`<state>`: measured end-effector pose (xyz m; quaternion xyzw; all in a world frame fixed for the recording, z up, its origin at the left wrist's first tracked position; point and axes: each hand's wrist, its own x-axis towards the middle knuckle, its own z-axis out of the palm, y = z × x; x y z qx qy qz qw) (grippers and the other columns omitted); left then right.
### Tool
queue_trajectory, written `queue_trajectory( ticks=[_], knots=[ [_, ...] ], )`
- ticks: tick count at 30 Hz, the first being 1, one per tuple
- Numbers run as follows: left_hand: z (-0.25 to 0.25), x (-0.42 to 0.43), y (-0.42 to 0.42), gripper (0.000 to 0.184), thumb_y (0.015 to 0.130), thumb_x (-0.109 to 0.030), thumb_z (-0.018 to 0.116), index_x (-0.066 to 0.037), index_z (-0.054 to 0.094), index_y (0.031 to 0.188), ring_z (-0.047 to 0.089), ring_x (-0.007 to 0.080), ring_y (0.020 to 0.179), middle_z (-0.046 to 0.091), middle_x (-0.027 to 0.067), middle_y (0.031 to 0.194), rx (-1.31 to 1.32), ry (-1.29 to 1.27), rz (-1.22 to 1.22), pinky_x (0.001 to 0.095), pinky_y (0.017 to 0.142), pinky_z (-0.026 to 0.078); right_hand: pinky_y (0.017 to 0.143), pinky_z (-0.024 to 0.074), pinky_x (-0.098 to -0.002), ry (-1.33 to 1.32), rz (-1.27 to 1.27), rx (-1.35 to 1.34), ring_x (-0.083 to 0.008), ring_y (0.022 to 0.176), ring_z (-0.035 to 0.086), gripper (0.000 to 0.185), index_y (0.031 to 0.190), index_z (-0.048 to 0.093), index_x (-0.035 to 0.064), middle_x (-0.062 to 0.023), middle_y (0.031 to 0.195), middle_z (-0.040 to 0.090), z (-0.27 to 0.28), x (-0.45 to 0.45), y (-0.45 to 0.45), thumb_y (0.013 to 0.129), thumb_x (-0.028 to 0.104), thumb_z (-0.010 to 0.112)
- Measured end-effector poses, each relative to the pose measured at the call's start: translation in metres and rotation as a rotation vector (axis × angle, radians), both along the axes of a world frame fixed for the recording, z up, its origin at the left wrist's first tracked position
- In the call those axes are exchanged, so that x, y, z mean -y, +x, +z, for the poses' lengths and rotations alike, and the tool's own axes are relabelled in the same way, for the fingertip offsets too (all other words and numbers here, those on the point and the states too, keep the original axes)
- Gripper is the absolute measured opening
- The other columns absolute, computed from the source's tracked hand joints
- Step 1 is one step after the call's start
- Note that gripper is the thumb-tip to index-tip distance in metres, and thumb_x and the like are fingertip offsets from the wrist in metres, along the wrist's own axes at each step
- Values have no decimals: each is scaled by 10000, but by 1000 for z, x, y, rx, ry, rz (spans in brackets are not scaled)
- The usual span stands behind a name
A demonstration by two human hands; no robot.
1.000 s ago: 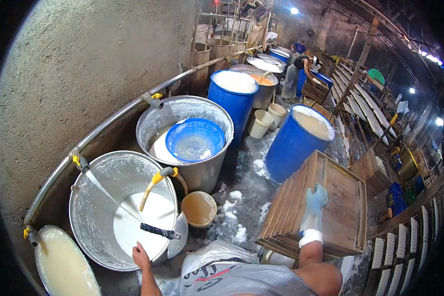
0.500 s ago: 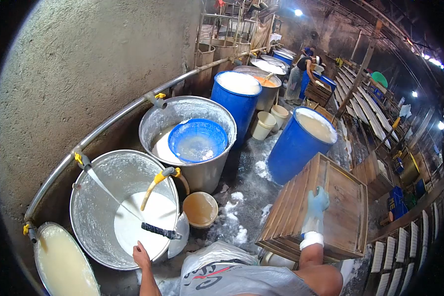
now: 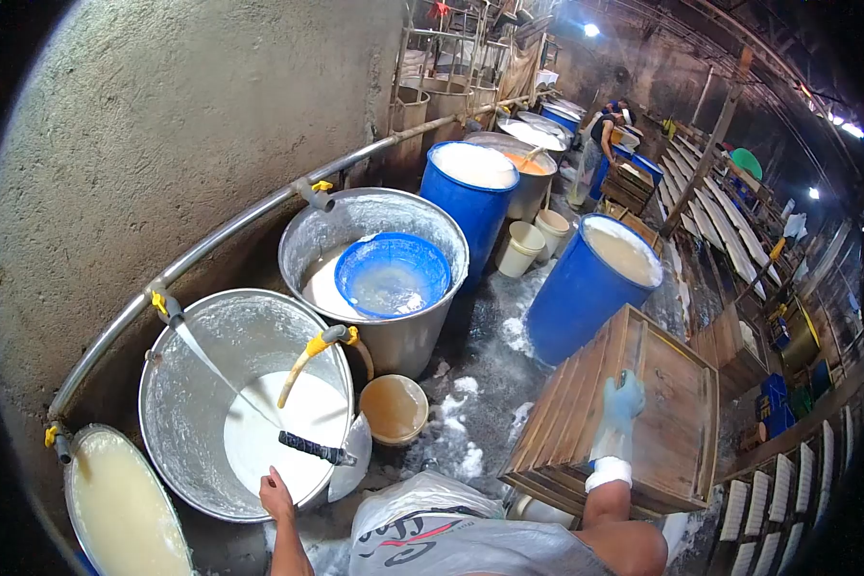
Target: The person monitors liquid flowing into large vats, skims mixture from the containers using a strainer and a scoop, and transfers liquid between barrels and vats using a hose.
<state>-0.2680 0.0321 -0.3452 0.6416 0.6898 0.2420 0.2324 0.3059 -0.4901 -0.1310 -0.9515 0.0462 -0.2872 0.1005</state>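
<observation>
My left hand [image 3: 276,494], bare and with its fingers curled in, is at the near rim of a large metal vat [image 3: 192,384]. Whatever is in its fingers cannot be made out. White liquid [image 3: 307,413] stands in the vat, and a thin stream from a tap [image 3: 170,309] runs into it. Close to that hand, a scoop with a black-wrapped handle [image 3: 312,447] hangs over the rim. On my right, my right hand [image 3: 624,398] in a pale blue glove is closed at the top of a stack of wooden trays [image 3: 576,413].
Beyond the vat stand a metal tub [image 3: 413,336] holding a blue basin [image 3: 394,274], and blue drums [image 3: 470,206]. A small bucket [image 3: 394,408] sits beside the vat. White residue [image 3: 466,461] spots the wet floor. Another person [image 3: 605,134] bends over a wooden box farther back.
The view has shifted slightly, so most things appear a little farther right. Both hands remain in about the same places relative to the vat and the trays.
</observation>
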Motion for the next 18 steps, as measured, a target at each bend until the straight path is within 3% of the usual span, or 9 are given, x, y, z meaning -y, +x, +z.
queue_trajectory(
  ticks=[18],
  knots=[
    [8, 2, 1, 571, 1044, -544, 546, -12, 691, 897, 705, 402, 802, 730, 192, 841, 37, -14, -5, 515, 760, 530, 903, 512, -514, -14, 46, 68, -382, 1035, 660, 478, 1201, 712, 155, -158, 1044, 693, -2, 2, 0, 801, 413, 754]
  ],
)
